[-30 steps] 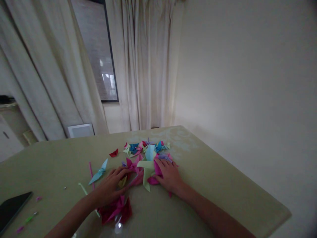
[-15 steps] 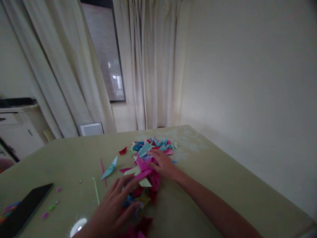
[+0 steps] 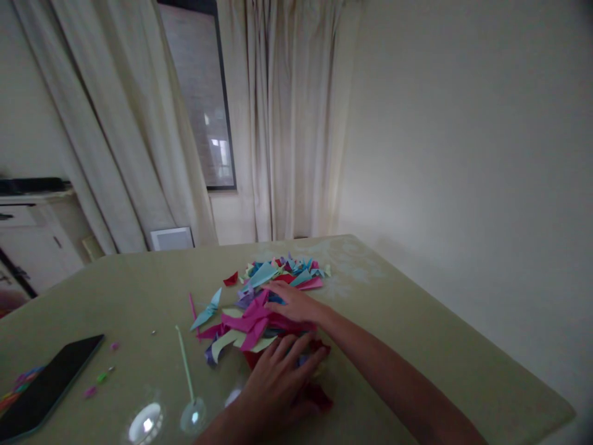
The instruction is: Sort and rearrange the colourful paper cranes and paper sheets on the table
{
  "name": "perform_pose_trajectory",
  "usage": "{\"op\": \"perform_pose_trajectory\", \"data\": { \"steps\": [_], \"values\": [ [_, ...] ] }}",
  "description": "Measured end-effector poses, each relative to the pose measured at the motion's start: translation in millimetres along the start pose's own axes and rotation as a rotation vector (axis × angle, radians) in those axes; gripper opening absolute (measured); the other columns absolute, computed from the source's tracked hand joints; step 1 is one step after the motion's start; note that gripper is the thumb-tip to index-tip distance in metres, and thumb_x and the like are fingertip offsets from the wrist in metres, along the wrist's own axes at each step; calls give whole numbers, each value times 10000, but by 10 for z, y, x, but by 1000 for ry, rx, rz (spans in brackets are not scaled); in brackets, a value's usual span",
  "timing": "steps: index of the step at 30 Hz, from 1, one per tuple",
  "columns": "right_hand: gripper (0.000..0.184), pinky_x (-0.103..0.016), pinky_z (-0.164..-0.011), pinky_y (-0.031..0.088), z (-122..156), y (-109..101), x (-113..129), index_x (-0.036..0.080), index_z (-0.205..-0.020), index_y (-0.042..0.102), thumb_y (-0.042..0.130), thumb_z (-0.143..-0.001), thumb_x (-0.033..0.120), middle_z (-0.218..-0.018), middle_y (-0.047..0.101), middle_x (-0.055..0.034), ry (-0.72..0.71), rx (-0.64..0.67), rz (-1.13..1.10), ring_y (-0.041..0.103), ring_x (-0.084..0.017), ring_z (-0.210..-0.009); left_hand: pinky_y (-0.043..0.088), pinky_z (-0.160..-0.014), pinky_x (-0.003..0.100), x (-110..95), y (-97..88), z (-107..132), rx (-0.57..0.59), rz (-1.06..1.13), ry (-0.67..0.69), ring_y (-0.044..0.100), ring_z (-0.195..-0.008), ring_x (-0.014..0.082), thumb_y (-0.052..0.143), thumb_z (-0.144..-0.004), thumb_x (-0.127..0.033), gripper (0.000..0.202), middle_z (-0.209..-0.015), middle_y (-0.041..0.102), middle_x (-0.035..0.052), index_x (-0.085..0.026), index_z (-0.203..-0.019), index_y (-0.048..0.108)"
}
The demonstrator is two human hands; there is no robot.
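Observation:
My left hand lies palm down, fingers spread, over red folded paper on the near side of a heap of folded paper cranes. Past it, my right hand rests on the heap's right side with fingers stretched out; what its palm covers is hidden. Between the two hands are a magenta paper crane and a pale green folded paper. Farther back, small blue, purple and pink cranes lie piled together. A light blue paper crane lies apart on the left.
A black phone lies at left, near pink beads and a green bead. A pale green stick reaches a clear round piece; a shiny round dish sits beside it. A pink stick is by the blue crane.
My left hand has moved right, onto the red papers. My right hand has shifted slightly left. The magenta crane and green paper have moved left, and the near papers sit closer to the heap.

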State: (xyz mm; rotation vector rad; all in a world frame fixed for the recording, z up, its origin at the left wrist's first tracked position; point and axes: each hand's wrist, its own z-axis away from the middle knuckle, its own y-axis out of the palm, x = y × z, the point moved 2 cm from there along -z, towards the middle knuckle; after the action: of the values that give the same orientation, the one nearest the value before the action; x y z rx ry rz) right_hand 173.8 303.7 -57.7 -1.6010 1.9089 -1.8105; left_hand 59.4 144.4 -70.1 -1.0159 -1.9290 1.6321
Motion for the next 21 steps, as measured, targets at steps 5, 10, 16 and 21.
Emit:
{"op": "perform_pose_trajectory", "data": {
  "steps": [5,10,16,21],
  "values": [
    [480,-488,-1171,433,459,-394,222,236,-1425,636,497,-1067,523,-1415,665,-120,133,-303,8,602,-285,-1323,491,-1056,521,352,-374,-68,-206,-39,-106,633,-1172,315,569,-1002,-530,421,-1300,696,106,-273,-1323,661],
    [806,-565,-1262,285,1184,-67,716,359,-1569,498,664,-881,746,-1658,443,-97,90,-33,239,384,-374,-1521,380,-1139,643,1103,-401,-114,-152,-150,-509,511,-1390,447,560,-984,-555,530,-1495,594,184,-234,-1395,657],
    [837,-678,-1246,225,1328,239,533,432,-1605,422,754,-855,599,-1760,227,-92,232,120,370,258,-441,-1580,396,-1158,637,1509,-186,195,131,3,-524,479,-1432,468,598,-916,-647,733,-1598,504,194,-232,-1520,579],
    [818,-620,-1195,364,972,17,112,333,-1609,450,763,-878,524,-1734,264,-171,420,23,406,340,-451,-1541,447,-1183,507,1246,-257,573,82,227,-321,524,-1437,340,572,-966,-647,727,-1645,459,114,-352,-1613,422]
  ]
}}
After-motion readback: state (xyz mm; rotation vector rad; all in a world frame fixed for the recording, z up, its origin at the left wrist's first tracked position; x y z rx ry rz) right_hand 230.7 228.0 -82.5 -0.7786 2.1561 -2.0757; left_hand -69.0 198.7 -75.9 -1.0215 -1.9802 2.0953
